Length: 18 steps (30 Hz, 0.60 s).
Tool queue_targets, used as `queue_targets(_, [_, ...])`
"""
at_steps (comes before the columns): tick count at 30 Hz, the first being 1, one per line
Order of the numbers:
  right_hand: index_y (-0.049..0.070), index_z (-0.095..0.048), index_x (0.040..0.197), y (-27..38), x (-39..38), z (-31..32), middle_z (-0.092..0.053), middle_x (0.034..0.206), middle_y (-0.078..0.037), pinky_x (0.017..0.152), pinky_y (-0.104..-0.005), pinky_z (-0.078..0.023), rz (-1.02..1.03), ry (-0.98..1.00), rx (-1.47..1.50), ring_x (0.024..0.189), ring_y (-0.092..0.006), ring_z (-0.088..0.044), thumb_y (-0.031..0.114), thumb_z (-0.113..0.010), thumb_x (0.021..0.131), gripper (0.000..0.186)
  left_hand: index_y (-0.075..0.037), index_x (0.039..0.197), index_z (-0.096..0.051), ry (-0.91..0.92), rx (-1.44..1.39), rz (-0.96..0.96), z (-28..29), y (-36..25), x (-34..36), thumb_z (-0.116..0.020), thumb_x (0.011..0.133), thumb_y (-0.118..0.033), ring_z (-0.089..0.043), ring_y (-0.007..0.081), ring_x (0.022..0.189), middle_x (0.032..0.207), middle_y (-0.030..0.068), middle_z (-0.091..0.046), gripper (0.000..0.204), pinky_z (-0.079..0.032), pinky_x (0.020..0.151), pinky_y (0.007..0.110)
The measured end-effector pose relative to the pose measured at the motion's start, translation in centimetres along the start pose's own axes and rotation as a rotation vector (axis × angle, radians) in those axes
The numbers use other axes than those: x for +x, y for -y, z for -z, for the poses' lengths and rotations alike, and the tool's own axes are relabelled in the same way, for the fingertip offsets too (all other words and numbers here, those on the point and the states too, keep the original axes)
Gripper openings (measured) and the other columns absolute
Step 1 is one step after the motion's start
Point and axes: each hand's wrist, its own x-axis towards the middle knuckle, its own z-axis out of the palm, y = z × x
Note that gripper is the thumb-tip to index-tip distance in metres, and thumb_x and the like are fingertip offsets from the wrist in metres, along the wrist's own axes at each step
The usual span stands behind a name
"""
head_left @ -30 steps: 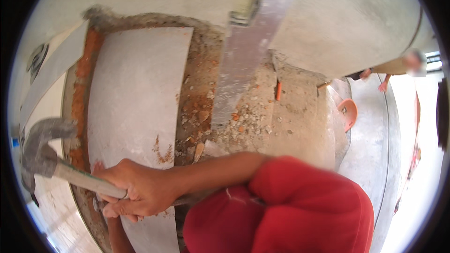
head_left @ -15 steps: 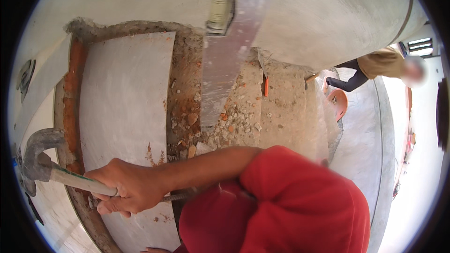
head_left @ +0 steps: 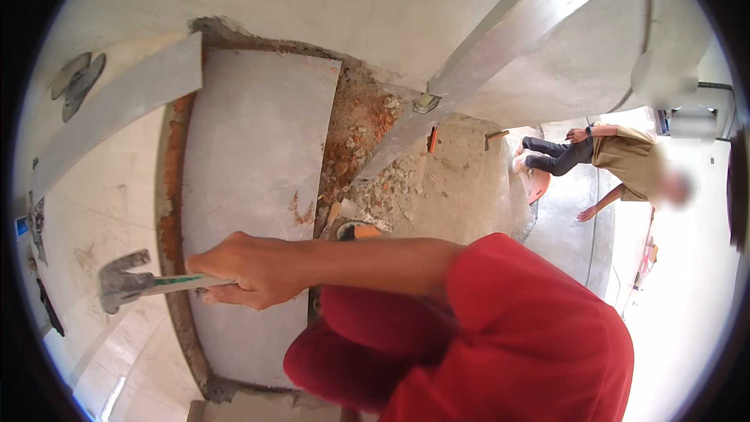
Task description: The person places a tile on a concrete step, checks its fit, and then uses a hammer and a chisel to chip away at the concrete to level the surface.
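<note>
Right hand [head_left: 254, 272] gripping hammer [head_left: 123, 282], left hand withdrawn

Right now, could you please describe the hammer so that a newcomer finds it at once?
Start from the large pale grey panel left of the picture's centre. The right hand holds the hammer across its left edge. Unlike its neighbours, it has a grey, claw-like head on a pale handle marked with green.
</note>
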Motion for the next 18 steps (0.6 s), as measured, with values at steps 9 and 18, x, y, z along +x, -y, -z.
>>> queue_targets(9, [0.0, -0.053, 0.105, 19.0, -2.0, -2.0, -0.065, 0.088, -0.022, 0.073, -0.0538, -0.05, -0.355, 0.141, -0.279, 0.09, -0.045, -0.065, 0.015, -0.06, 0.098, 0.018, -0.003, 0.082, -0.059, -0.062, -0.11, 0.18, 20.5, -5.5, -7.2, -0.056, 0.091, -0.03, -0.065, 0.035, 0.091, 0.099, 0.0166, -0.068, 0.029, -0.049, 0.085, 0.051])
queue_targets(18, [0.0, -0.065, 0.102, 31.3, -19.4, -0.6, -0.071, 0.095, -0.027, 0.082, -0.0542, -0.054, -0.959, -0.168, -0.418, 0.094, -0.0455, -0.069, 0.009, -0.067, 0.085, 0.019, -0.005, 0.09, -0.07, 0.3, 0.461, -0.116, 44.9, -10.9, -7.7, -0.057, 0.089, -0.013, -0.067, 0.034, 0.082, 0.088, 0.0143, -0.07, 0.015, -0.05, 0.073, 0.047])
